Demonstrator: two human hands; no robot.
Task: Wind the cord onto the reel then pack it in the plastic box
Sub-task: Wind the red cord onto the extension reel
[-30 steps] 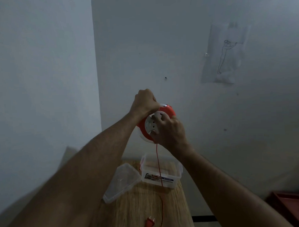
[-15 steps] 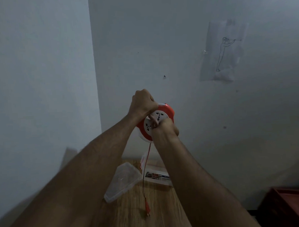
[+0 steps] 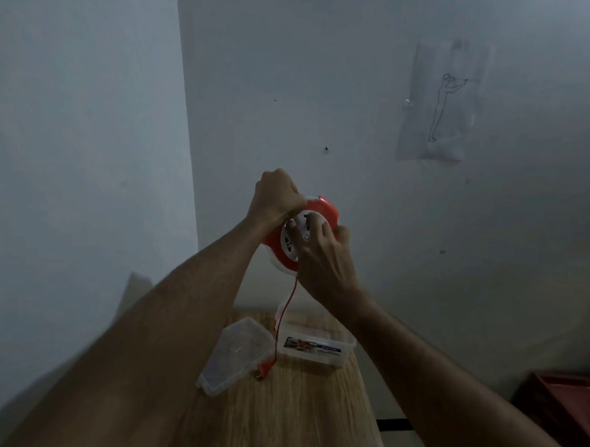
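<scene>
I hold a round red and white cord reel (image 3: 325, 210) up in front of the wall, above the table. My left hand (image 3: 277, 195) grips its top left edge. My right hand (image 3: 322, 256) is closed over the white socket face, fingers on the centre. A thin red cord (image 3: 284, 311) hangs from the reel's underside down to a red plug (image 3: 264, 368), which dangles just over the table. Below stands the clear plastic box (image 3: 314, 345) with a printed label, open on top.
The box's clear lid (image 3: 236, 354) lies on the wooden table (image 3: 288, 413) left of the box. A dark red crate (image 3: 575, 403) sits at the lower right beyond the table's edge. A line drawing on paper (image 3: 445, 105) hangs on the wall.
The hanging cord has grown shorter and the plug has risen from the near part of the table to beside the box. My right hand has turned on the reel's face.
</scene>
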